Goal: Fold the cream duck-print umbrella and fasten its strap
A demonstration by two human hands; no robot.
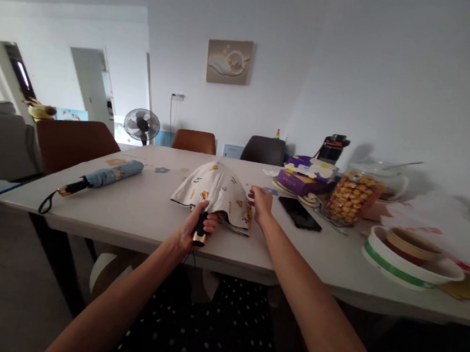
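Observation:
A cream umbrella [216, 191] with small orange prints lies half collapsed on the white table [139, 211]. My left hand [196, 225] is closed round its black handle at the table's near edge. My right hand [261, 201] pinches the fabric at the canopy's right edge, fingers closed on it. A second, blue umbrella [106, 176] lies folded and rolled to the left, with a black handle and wrist strap, out of reach of both hands.
A black phone [299, 213] lies just right of my right hand. Beyond it stand a jar of snacks [352, 198], a purple box [301, 180] and stacked bowls [411, 256]. Chairs [74, 142] ring the table; a fan [142, 125] stands behind.

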